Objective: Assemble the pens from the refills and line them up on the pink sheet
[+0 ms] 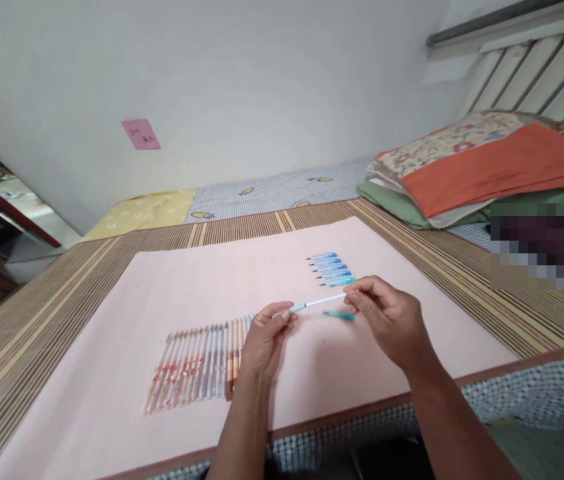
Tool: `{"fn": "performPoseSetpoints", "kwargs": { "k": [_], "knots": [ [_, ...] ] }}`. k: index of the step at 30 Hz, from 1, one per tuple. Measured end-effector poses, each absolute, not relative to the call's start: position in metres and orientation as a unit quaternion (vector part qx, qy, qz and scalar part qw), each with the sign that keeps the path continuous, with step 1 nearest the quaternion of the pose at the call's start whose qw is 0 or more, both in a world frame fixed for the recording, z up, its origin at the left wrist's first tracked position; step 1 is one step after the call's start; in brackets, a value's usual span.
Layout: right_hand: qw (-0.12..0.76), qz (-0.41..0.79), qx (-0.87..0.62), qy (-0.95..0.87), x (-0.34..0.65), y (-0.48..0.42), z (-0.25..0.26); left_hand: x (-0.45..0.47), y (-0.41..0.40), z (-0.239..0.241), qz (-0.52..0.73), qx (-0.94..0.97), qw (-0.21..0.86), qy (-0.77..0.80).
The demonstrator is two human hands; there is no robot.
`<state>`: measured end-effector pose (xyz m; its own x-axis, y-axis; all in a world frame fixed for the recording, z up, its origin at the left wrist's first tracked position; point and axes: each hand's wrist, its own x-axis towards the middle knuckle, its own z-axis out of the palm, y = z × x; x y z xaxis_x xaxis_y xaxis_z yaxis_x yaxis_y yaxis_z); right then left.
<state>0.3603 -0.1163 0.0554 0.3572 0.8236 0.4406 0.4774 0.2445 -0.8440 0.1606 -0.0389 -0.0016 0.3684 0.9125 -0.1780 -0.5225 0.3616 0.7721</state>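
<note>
My left hand [267, 337] pinches the blue barrel end of a slim pen [312, 305], and my right hand [387, 317] pinches its white far end, so both hold it level just above a pink sheet [112, 320]. A loose teal cap [339, 315] lies on the sheet under the pen. Behind my right hand sits a short row of blue pens [331, 268] with dark tips pointing left. Left of my left hand lies a long row of pale pink and blue pens [197, 367] side by side.
The pink sheet lies on a striped bamboo mat [22, 333] over a bed. Folded orange and floral bedding [487, 163] is stacked at the back right. A pink note [141, 134] sticks on the white wall.
</note>
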Motion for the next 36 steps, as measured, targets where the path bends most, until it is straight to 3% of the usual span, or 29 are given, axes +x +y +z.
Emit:
{"fn": "performPoseSetpoints", "kwargs": {
  "k": [11,20,36],
  "knots": [
    [0.55,0.22,-0.576,-0.563,0.348,-0.109,0.043,0.168,-0.05,0.007,0.396,0.495,0.712,0.303],
    [0.576,0.289,-0.57,-0.51,0.342,-0.094,0.025,0.167,-0.055,0.004,0.257,0.503,0.806,0.174],
    [0.597,0.328,-0.545,-0.489,0.326,-0.089,0.013,0.169,-0.055,-0.002,0.289,0.455,0.826,0.164]
  ]
}}
